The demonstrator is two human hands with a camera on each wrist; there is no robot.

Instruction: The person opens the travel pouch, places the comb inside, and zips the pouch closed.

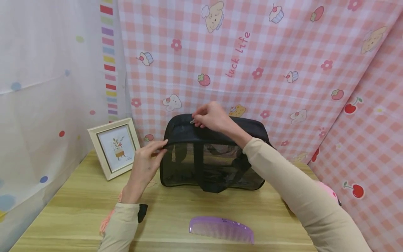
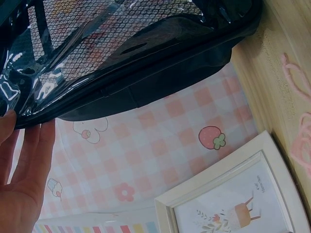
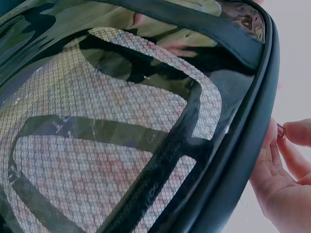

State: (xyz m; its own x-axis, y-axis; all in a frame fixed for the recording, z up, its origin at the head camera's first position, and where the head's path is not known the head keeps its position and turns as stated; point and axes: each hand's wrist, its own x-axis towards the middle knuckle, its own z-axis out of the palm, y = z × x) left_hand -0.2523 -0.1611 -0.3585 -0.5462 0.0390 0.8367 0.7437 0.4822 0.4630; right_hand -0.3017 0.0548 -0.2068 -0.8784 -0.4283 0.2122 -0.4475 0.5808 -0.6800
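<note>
A black bag (image 1: 182,164) with see-through sides and a dark strap stands upright on the table against the cloth backdrop. My left hand (image 1: 146,162) pinches the bag's upper left corner between thumb and fingers; the left wrist view shows those fingers (image 2: 41,145) along the dark piped edge. Over the bag's top, my right hand (image 1: 211,117) pinches a small metal zipper pull (image 1: 192,121) near the left end. The same pull (image 3: 281,131) shows between thumb and finger in the right wrist view. Mesh shows through the clear panel.
A purple comb (image 1: 221,229) lies on the table (image 1: 170,217) in front of the bag. To the left stands a cream picture frame (image 1: 114,148). Pink cord (image 1: 107,222) lies by the left forearm, and a pink object (image 1: 327,189) is partly hidden behind the right sleeve.
</note>
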